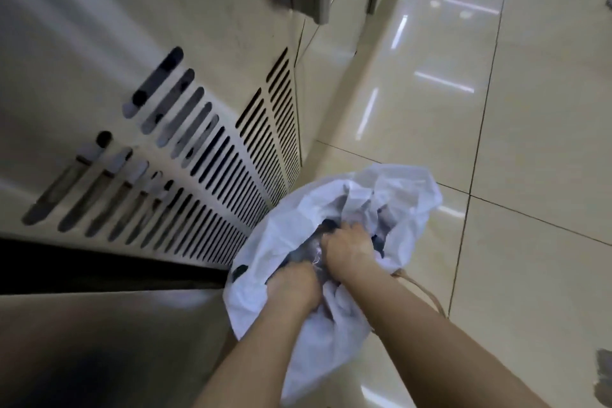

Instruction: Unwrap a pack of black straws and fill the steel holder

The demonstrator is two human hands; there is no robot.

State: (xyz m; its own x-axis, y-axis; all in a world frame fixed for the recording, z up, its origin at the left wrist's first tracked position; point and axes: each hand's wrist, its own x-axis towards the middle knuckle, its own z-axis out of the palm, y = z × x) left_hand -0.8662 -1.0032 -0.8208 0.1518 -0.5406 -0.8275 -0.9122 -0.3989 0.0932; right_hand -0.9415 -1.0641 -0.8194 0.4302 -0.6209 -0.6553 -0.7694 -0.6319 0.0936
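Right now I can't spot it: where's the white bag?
Low centre-right in the head view, the white bag sits on the tiled floor beside the vented panel, both hands inside.

One cam on my head, looking steeply down at the white bag [334,209] close below; vented cabinet panel [212,156] left of bag, tiled floor [496,109] right.

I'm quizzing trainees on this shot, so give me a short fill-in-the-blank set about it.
1. Both hands reach into a crumpled ____ plastic bag.
2. The bag sits over a glossy ____ floor.
3. The steel cabinet panel at the left is cut with rows of ____.

Missing words: white; tiled; slots
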